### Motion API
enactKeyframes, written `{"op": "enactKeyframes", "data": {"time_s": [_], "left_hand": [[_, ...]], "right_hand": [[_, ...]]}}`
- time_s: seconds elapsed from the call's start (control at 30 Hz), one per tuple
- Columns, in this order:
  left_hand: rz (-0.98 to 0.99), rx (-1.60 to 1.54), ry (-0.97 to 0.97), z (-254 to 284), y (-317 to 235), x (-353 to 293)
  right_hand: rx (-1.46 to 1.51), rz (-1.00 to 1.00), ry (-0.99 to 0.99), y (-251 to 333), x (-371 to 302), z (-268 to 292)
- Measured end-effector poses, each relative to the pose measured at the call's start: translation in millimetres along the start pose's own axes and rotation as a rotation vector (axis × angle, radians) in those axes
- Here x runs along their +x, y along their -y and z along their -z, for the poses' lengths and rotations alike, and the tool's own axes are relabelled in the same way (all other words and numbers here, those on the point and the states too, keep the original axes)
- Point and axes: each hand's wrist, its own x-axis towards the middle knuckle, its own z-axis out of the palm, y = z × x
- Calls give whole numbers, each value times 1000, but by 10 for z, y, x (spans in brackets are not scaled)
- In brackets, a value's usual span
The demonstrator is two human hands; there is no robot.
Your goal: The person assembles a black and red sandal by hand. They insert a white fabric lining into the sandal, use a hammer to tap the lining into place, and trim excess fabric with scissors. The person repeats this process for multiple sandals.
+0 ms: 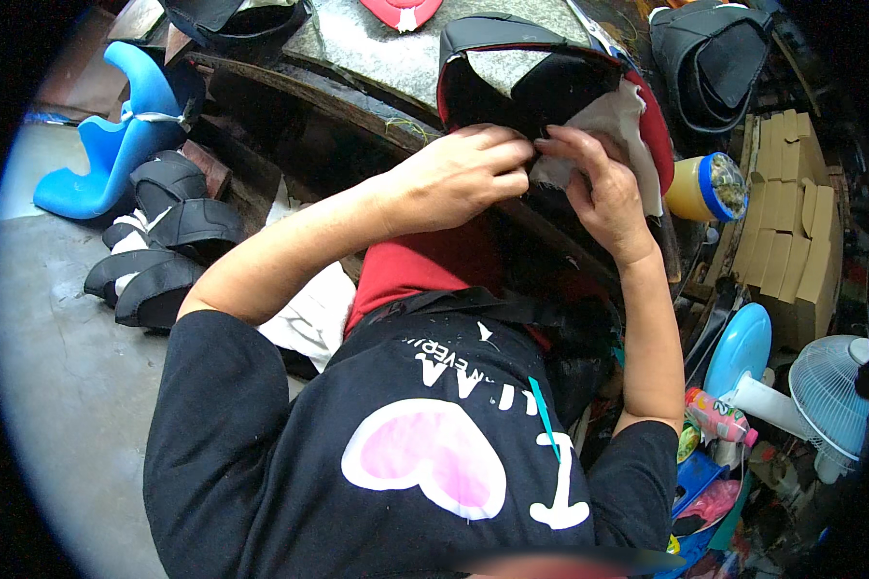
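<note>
At the front edge of the stone worktop [396,68], left hand [454,179] and right hand [599,188] are both pinching white lining [603,121] onto the black-and-red seat cover [541,87], fingertips clenched, lining looking only partly seated.

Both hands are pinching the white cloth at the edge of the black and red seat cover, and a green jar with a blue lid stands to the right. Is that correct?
Not quite: the head view shows the jar is yellow, not green. The rest holds: the left hand and right hand pinch the white cloth at the black and red seat cover.
</note>
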Motion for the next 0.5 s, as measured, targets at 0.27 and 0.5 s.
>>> {"op": "enactKeyframes", "data": {"time_s": [0.27, 0.5], "left_hand": [[122, 23, 27, -1, -73, 133], [132, -92, 137, 240, 54, 440]], "right_hand": [[543, -270, -119, -1, 0, 174], [410, -248, -396, 445, -540, 835]]}}
